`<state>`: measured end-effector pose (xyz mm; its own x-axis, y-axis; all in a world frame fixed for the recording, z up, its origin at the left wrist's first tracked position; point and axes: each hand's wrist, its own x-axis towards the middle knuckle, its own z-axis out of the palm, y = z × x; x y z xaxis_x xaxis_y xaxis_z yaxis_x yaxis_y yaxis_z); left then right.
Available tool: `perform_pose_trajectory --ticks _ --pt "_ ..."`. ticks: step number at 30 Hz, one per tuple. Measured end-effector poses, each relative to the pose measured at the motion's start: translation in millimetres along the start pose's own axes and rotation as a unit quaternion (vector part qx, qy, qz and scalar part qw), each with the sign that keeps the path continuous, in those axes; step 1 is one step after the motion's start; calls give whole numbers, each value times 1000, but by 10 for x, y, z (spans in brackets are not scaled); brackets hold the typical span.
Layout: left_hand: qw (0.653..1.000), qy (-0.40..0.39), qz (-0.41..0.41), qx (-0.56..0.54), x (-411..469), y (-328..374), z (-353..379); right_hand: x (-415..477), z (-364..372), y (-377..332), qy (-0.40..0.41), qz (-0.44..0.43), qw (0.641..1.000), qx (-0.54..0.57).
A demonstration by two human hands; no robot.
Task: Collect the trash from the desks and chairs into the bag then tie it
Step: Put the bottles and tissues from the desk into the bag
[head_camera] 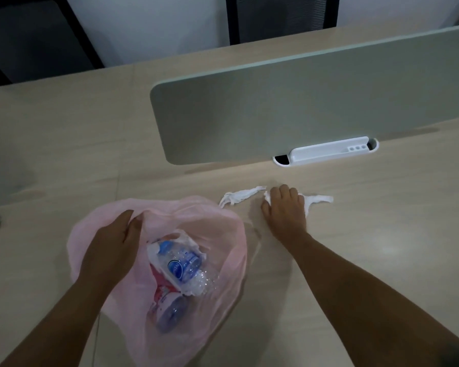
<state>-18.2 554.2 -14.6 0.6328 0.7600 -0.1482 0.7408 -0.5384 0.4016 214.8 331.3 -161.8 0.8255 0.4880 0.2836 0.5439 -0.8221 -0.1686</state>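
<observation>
While the left hand (112,245) pinches the rim of the pink bag (223,229) between thumb and fingers to keep its mouth open: white tissue (239,196), on desk (382,221), beneath curled fingers of the right hand (285,210), ends trailing either side, apparently being gathered.

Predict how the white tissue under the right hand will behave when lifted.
Probably floppy: the tissue lies in thin twisted strands beside the right hand. Likely very light; loose ends may dangle unless bunched.

Bag (223,234) on desk (64,154) before divider (276,102), bottle (183,266) inside it, tissue (239,196) right of bag
</observation>
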Motion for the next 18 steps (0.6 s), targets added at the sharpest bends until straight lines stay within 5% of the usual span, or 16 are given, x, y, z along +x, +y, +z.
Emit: perform_pose_trajectory --ticks 7,14,18 --pt "1000 2 -14 -11 3 -64 4 206 151 -538 -76 -136 985 72" --pt "1000 14 20 -16 -40 38 -101 -23 -11 -405 -44 -60 997 28" --pt "999 26 22 -32 -109 84 -184 -273 -536 -627 1 -50 989 142"
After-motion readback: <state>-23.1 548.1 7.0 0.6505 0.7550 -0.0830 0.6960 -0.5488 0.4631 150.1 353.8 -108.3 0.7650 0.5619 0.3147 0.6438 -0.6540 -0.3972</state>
